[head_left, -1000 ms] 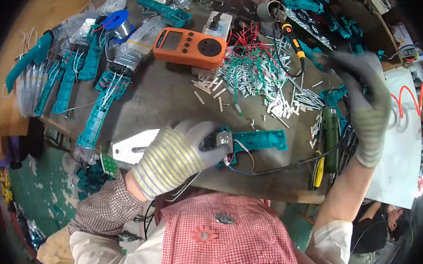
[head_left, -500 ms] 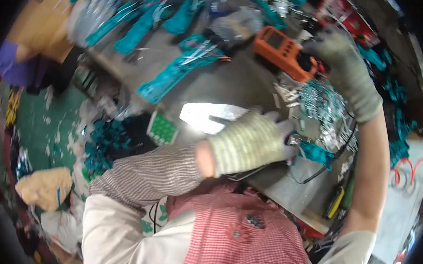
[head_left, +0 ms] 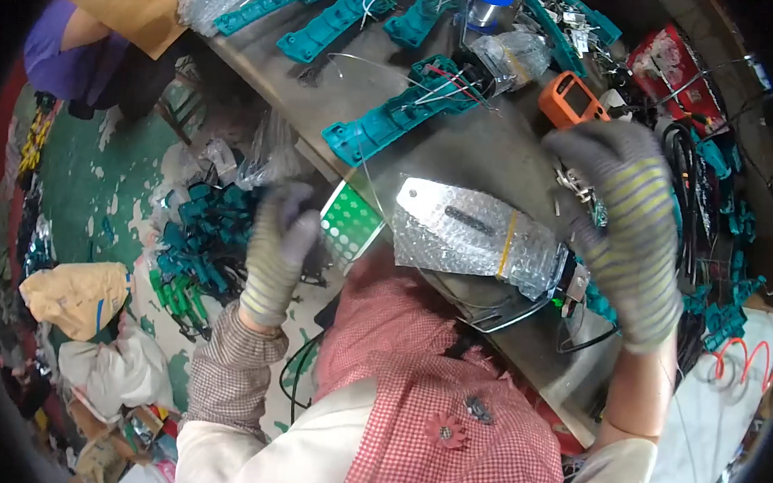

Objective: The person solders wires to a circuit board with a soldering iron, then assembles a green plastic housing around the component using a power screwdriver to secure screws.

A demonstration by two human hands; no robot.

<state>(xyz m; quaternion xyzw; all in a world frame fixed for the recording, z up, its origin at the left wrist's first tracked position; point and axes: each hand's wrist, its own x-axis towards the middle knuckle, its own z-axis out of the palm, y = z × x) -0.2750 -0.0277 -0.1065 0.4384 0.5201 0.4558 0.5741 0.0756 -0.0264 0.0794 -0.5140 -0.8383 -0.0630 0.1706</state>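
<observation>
Well left of the wrapped plate point(head_left: 467, 233), the left hand point(head_left: 272, 257) curls blurred fingers; whether gripping, I cannot tell. The plate slants down rightward along the bench point(head_left: 489, 155); nearer, just right, the right hand point(head_left: 633, 221) spreads its fingers.

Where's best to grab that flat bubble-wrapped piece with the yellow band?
Probably pinch the flat, silvery piece in bubble wrap top and bottom at its left end, coming from the left. It lies flat; that end looks free, near the edge of the grey bench; a teal plastic part crowds its right.
</observation>
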